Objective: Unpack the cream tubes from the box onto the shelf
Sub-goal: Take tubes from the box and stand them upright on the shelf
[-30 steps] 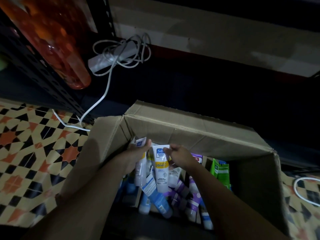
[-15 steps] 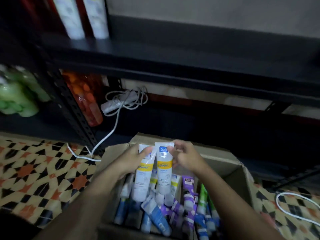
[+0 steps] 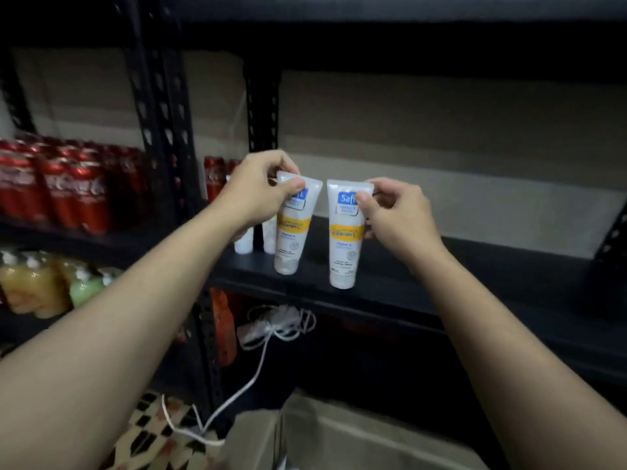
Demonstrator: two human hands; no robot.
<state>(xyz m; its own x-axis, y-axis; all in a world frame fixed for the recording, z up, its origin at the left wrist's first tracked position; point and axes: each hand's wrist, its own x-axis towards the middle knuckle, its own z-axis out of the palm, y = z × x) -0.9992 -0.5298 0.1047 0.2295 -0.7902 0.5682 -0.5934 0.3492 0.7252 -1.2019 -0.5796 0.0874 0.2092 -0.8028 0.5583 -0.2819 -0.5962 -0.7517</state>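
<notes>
Now we see the left hand with its grip pinched on the flat top end of a white plastic cream tube with a yellow band, cap down and slightly tilted. The right hand has its grip clamped the same way on a second matching white tube, just beside the first but apart from it. Both hang over the front of the dark metal shelf; we cannot tell whether their caps touch it. The brown cardboard box sits below, and red drink cans stand at the left.

Two white, yellow-banded cream tubes — caps down, side by side above dark shelf, cardboard box below
</notes>
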